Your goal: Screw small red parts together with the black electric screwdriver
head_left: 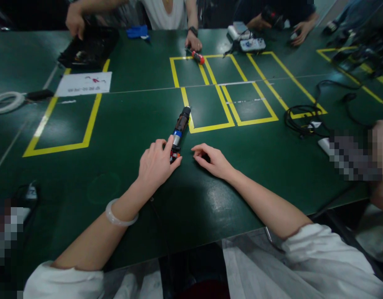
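Note:
A slim cylindrical device [181, 123], with a black tip, a blue band, a silver section and small red and orange parts at its near end, lies slanted on the green table. My left hand [155, 162] is closed over the near end, index finger along the silver section and thumb on the other side; the palm hides part of it. Just to the right, my right hand [214, 161] rests by the table surface, fingers loosely bent, thumb and index apart, nothing visible in it. It does not touch the device.
Yellow tape rectangles [212, 128] mark the green table [123, 124]. Across it, a person's hand [193, 41] is by a red screwdriver [198, 57]. A black tray [91, 47] and white sheet [84, 84] are at far left. Coiled black cable [298, 120] lies right.

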Available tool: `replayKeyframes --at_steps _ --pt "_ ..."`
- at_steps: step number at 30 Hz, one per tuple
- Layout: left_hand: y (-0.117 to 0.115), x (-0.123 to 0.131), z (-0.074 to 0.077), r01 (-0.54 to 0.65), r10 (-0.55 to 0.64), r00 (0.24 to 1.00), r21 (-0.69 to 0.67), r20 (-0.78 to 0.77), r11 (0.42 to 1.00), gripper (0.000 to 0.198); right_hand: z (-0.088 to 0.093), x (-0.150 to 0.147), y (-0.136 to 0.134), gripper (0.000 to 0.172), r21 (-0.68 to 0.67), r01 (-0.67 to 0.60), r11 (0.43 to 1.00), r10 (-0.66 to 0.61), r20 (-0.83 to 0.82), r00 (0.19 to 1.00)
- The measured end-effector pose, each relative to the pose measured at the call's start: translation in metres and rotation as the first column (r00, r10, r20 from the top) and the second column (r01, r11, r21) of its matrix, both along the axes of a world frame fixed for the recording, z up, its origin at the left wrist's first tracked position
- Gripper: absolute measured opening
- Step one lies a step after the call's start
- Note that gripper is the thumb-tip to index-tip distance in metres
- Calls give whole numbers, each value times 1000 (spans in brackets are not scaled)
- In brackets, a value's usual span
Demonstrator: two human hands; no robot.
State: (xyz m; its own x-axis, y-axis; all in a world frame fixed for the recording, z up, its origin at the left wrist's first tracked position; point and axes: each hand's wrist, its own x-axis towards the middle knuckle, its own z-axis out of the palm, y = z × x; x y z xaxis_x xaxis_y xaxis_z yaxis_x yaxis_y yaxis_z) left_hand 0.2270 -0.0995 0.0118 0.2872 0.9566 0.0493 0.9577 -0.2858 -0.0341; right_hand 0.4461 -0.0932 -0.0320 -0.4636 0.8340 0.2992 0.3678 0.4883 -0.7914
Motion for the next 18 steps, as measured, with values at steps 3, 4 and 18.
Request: replayKeyframes --at_steps 3,4,18 --pt "3 -23 1 -67 66 997 -19 -31 998 70 2 0 0 21 -12 0 1000 0 -1 1000" --pt "4 -32 1 -95 94 995 -21 -34 995 71 3 0 0 20 -15 2 1000 -2 -3 1000" --pt "29 -168 14 -546 550 835 -86 21 833 76 4 0 0 15 -11 32 999 -31 90 995"
